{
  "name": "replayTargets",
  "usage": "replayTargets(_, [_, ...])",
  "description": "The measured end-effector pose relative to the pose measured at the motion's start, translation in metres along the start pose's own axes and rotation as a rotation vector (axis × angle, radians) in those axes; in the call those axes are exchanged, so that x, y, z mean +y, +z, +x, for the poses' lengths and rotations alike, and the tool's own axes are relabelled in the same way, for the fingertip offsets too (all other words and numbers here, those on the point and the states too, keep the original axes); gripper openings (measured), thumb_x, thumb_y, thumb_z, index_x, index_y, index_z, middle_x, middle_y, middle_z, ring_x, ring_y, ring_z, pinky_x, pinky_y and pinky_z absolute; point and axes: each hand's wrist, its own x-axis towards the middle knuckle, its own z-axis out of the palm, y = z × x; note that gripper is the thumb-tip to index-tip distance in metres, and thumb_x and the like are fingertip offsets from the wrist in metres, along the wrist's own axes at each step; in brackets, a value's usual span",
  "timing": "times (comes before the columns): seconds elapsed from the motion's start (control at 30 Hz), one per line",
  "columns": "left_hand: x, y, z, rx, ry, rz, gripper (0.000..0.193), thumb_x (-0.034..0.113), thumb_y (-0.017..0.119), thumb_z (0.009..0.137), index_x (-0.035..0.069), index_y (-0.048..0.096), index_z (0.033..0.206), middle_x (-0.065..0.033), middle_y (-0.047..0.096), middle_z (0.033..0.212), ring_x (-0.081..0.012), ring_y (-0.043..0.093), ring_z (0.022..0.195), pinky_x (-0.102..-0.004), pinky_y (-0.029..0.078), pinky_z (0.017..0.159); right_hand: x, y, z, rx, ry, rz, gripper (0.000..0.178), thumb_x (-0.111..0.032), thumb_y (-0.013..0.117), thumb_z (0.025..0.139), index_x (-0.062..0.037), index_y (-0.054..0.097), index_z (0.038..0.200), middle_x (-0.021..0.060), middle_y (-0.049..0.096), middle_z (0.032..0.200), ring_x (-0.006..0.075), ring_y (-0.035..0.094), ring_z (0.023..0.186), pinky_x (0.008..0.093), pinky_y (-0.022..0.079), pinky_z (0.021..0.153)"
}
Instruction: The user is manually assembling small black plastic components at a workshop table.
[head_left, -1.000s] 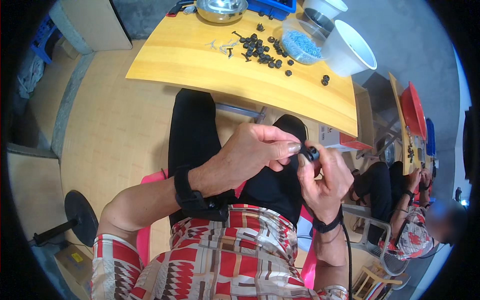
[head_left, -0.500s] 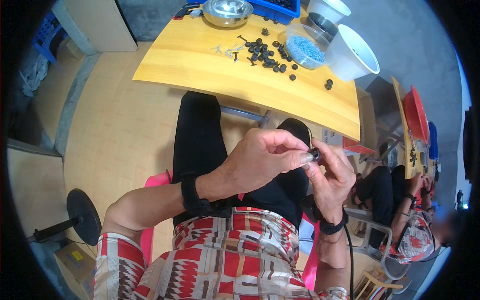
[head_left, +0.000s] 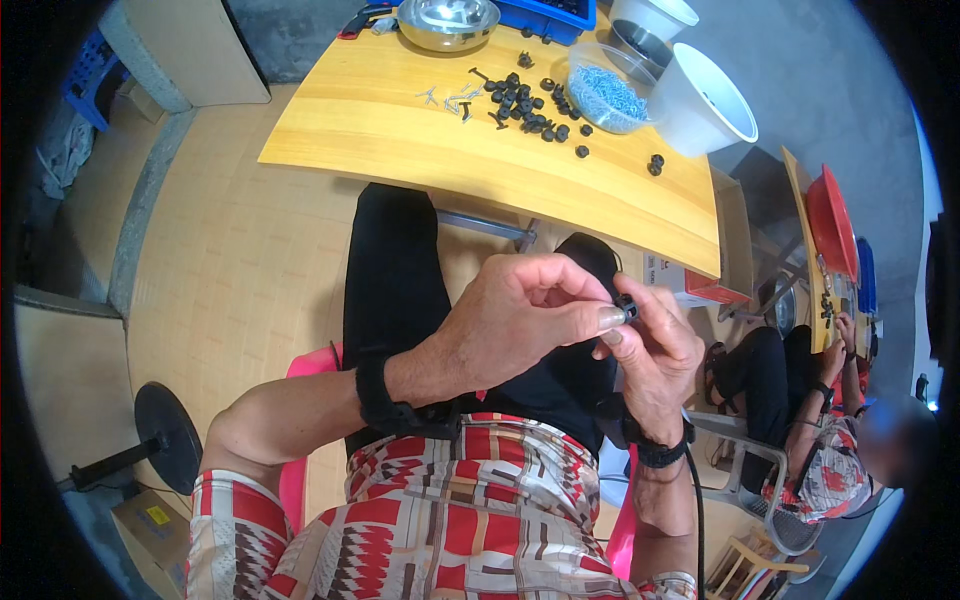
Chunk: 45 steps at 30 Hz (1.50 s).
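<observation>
Note that your left hand (head_left: 500, 322) now sits closer to your right hand (head_left: 660, 365) than a second ago, fingers of both gripping one small black part (head_left: 629, 309) over your lap, off the surface (head_left: 350, 130), suggesting two-handed work in progress.

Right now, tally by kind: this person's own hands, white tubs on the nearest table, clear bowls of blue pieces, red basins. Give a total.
Own hands: 2 (left hand, right hand)
White tubs: 2 (nearer tub, farther tub)
Clear bowl of blue pieces: 1
Red basin: 1
Total: 6
</observation>
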Motion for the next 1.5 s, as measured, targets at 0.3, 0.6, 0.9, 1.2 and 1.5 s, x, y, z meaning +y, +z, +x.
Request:
replayTargets(0.3, [0.007,0.0,0.0,0.012,-0.109,0.027,0.019,0.014,0.061,0.082,-0.002,0.058,0.092,-0.0048,0.062,0.082,-0.0072,0.057,0.072,-0.0196,0.047,0.066,0.0,-0.002,0.002,-0.002,-0.082,-0.14,0.035,-0.01,0.069,0.073,0.001,0.06,0.105,0.0056,0.055,0.078,0.0076,0.049,0.064,0.0201,0.041,0.058])
replayTargets(0.6, [-0.006,-0.006,0.006,0.073,-0.146,-0.086,0.017,0.015,0.058,0.084,-0.001,0.059,0.091,-0.0061,0.062,0.082,-0.008,0.058,0.069,-0.0207,0.048,0.063,0.005,-0.037,0.061,0.566,-0.14,-0.131,0.022,-0.013,0.05,0.085,0.0039,0.06,0.094,0.001,0.049,0.057,0.0056,0.044,0.047,0.0186,0.036,0.044])
replayTargets(0.9, [-0.018,-0.017,0.019,0.101,-0.313,-0.16,0.017,0.015,0.056,0.086,0.0,0.059,0.092,-0.0058,0.062,0.084,-0.0095,0.057,0.072,-0.0227,0.048,0.066,0.036,-0.091,0.187,0.806,-0.21,-0.366,0.029,-0.02,0.058,0.081,0.0032,0.062,0.098,0.0017,0.058,0.075,0.009,0.047,0.066,0.0222,0.039,0.059])
replayTargets(1.2, [-0.022,-0.035,0.032,0.168,-0.338,-0.21,0.022,0.022,0.059,0.084,0.002,0.059,0.09,-0.0015,0.06,0.08,-0.0056,0.054,0.068,-0.0198,0.047,0.062,0.055,-0.117,0.22,0.601,-0.238,-0.744,0.037,-0.017,0.057,0.082,0.0001,0.053,0.115,0.0124,0.062,0.096,0.0164,0.058,0.084,0.0281,0.044,0.077])
replayTargets(1.5, [-0.006,-0.043,0.04,0.225,-0.383,-0.241,0.014,0.017,0.057,0.085,0.004,0.059,0.089,-0.0019,0.06,0.079,-0.0059,0.055,0.067,-0.0196,0.047,0.06,0.026,-0.01,0.172,0.184,-0.178,-0.429,0.014,-0.003,0.059,0.081,-0.0017,0.064,0.093,0.0056,0.061,0.083,0.0084,0.055,0.072,0.0205,0.045,0.059])
